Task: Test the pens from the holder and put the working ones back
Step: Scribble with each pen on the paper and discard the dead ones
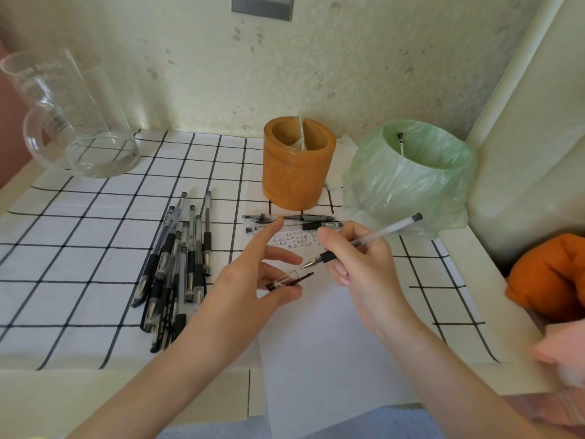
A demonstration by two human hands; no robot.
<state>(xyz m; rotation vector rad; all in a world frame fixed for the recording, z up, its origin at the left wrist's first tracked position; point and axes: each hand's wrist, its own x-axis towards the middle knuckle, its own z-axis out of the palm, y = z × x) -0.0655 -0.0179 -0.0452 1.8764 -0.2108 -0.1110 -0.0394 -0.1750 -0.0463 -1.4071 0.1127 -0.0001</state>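
Starting nearest, above the white sheet of paper (316, 343) spread on the checked tablecloth (79, 248): gripping an uncapped gel pen (380, 234) in the right hand (361, 270), curling fingers and thumb round its black rubber sleeve, holding the tip just off the sheet without touching. Pinching the clear pen cap (285, 280) in the left hand (247, 280) between thumb and lower fingers, pointing the index finger out straight, with the cap's mouth just beside the pen tip. Judging this as the moment before a test stroke, though possibly recapping instead. For a clean test: lowering the tip onto bare paper on the near side of the rows of test marks (291, 240), pressing lightly, drawing a few short strokes, watching for steady ink rather than a dry scratch. Hanging on to the cap so as to be pairing it with this same pen; resting the free left fingers on the sheet to stop it sliding. Steering clear of the heap of capped pens (177, 264) lying just left of the sheet, seemingly waiting their turn, and of the three pens (285, 218) lying crosswise at the sheet's far edge. Farther back, aiming a working pen at the wooden pen holder (294, 179), standing upright with only a scrap of clear plastic showing inside, and probably a dead one at the bin lined with a green bag (395, 185) to its right, already containing one pen (401, 145). Leaving the glass beaker (72, 122) at far left alone.
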